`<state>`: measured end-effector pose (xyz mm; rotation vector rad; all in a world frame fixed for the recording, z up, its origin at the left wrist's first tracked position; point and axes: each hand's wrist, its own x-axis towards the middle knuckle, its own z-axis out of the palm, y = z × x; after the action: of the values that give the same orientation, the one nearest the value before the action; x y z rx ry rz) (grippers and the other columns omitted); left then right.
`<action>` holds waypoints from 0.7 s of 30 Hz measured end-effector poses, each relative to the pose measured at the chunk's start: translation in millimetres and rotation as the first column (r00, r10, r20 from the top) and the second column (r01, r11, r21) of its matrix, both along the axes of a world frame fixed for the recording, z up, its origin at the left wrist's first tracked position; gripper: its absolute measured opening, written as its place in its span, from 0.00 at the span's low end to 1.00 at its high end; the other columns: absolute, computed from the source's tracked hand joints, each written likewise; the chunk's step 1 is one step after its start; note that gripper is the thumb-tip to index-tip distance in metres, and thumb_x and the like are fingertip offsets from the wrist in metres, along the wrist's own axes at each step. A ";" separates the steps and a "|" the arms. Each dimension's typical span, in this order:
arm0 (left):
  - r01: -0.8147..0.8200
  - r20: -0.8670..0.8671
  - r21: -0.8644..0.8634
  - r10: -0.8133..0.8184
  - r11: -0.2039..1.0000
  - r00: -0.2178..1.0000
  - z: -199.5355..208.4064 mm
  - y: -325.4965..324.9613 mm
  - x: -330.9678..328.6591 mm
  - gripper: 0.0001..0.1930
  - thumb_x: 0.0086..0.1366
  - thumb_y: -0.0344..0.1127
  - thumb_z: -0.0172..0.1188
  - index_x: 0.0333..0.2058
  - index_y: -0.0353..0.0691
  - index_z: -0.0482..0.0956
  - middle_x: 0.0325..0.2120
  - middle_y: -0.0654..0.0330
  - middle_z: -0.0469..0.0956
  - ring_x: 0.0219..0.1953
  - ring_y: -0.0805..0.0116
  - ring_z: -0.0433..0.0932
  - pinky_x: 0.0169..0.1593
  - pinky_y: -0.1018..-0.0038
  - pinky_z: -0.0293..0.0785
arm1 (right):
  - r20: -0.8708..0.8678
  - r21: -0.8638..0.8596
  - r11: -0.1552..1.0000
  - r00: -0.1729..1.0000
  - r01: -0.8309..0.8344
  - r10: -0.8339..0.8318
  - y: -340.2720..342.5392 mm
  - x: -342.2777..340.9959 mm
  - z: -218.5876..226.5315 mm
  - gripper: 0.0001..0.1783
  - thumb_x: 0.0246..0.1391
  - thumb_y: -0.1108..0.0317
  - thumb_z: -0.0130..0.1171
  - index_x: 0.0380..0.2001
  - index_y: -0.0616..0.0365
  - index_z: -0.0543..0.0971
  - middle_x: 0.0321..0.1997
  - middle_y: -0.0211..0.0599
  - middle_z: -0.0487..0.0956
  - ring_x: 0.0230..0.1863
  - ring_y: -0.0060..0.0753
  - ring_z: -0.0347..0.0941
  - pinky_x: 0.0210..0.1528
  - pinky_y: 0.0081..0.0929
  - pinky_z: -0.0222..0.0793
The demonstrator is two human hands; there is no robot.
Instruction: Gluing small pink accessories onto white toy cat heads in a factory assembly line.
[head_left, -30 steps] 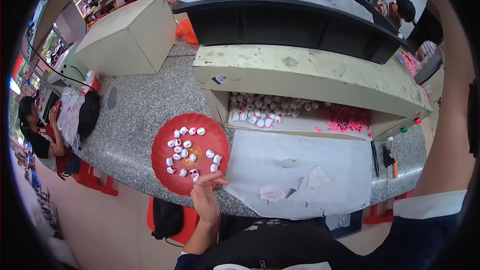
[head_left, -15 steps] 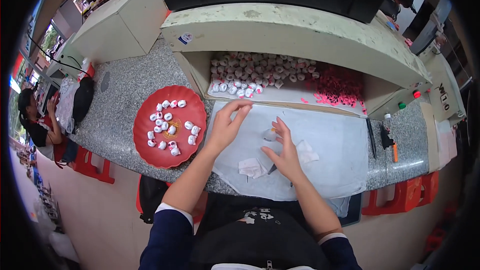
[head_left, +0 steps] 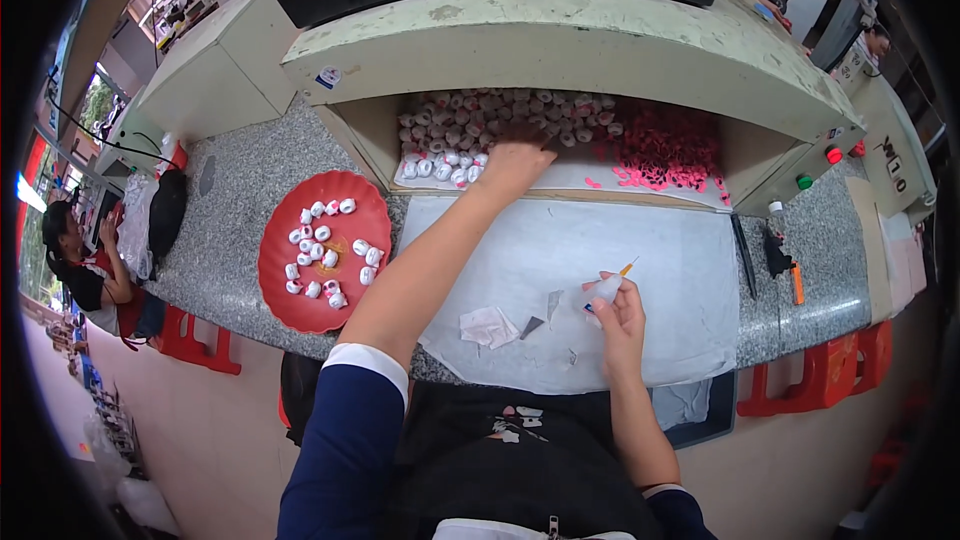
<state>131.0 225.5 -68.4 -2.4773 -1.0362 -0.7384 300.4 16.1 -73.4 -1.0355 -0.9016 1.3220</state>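
Clock centred on the white sheet (head_left: 680, 260), and the left hand (head_left: 518, 162) is in at eleven, reaching into the pale housing (head_left: 560, 50) among the small white pieces (head_left: 440, 120)! The fingers sink into shadow, so I can't tell whether they grip one. Over at three, the right hand (head_left: 622, 320) grasps a small squeeze bottle (head_left: 602, 292), its amber needle tip (head_left: 628, 266) angled toward one. Good form means light pressure there, needle clear of the sheet, and the left picking singly without scattering the pink bits (head_left: 665, 145) at one.
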 end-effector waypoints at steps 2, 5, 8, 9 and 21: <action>-0.031 -0.061 -0.007 0.030 1.000 0.998 2.2 -5.1 0.9 0.08 0.45 0.31 0.52 0.28 0.44 0.75 0.29 0.60 0.72 0.30 0.59 0.71 0.34 0.70 0.69 | 0.036 0.028 0.999 0.999 0.029 -0.030 -2.9 4.4 -5.9 0.20 0.47 0.73 0.46 0.45 0.63 0.60 0.38 0.37 0.69 0.38 0.25 0.65 0.39 0.22 0.64; -0.095 0.011 -0.219 0.100 0.971 0.995 12.7 -24.3 -0.5 0.08 0.49 0.30 0.51 0.31 0.41 0.73 0.29 0.60 0.72 0.31 0.62 0.72 0.34 0.73 0.69 | -0.299 -0.028 0.995 0.949 0.092 -0.096 -8.5 0.3 14.0 0.23 0.48 0.71 0.45 0.49 0.63 0.57 0.39 0.38 0.67 0.35 0.27 0.66 0.35 0.25 0.68; 0.667 0.807 -0.585 0.409 0.461 0.425 37.8 -91.6 4.7 0.09 0.56 0.31 0.47 0.36 0.34 0.69 0.31 0.59 0.71 0.36 0.67 0.72 0.38 0.76 0.70 | -0.370 0.034 0.997 0.928 0.062 -0.045 -17.4 7.3 35.0 0.25 0.49 0.69 0.44 0.52 0.62 0.54 0.39 0.39 0.67 0.32 0.28 0.66 0.32 0.29 0.69; 0.839 0.793 -0.461 0.558 0.289 0.243 46.2 -118.5 0.2 0.10 0.57 0.31 0.46 0.37 0.33 0.67 0.32 0.58 0.71 0.37 0.67 0.72 0.39 0.76 0.70 | -0.376 0.017 0.998 0.926 0.056 -0.045 -21.2 5.6 41.3 0.25 0.49 0.69 0.44 0.52 0.62 0.54 0.39 0.39 0.67 0.32 0.28 0.66 0.32 0.29 0.69; 0.932 0.641 -0.120 0.744 0.343 -0.191 19.2 -244.3 -17.4 0.12 0.56 0.28 0.47 0.41 0.35 0.66 0.37 0.51 0.70 0.36 0.65 0.73 0.39 0.75 0.70 | -0.390 0.226 0.942 0.909 0.248 -0.146 -24.1 -19.5 64.2 0.14 0.39 0.71 0.55 0.30 0.57 0.62 0.30 0.35 0.63 0.28 0.22 0.61 0.29 0.16 0.60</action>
<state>113.6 -18.8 -49.1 -1.6631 -1.8969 -4.1101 280.9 -8.0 -9.2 -0.6178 -0.6477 1.1329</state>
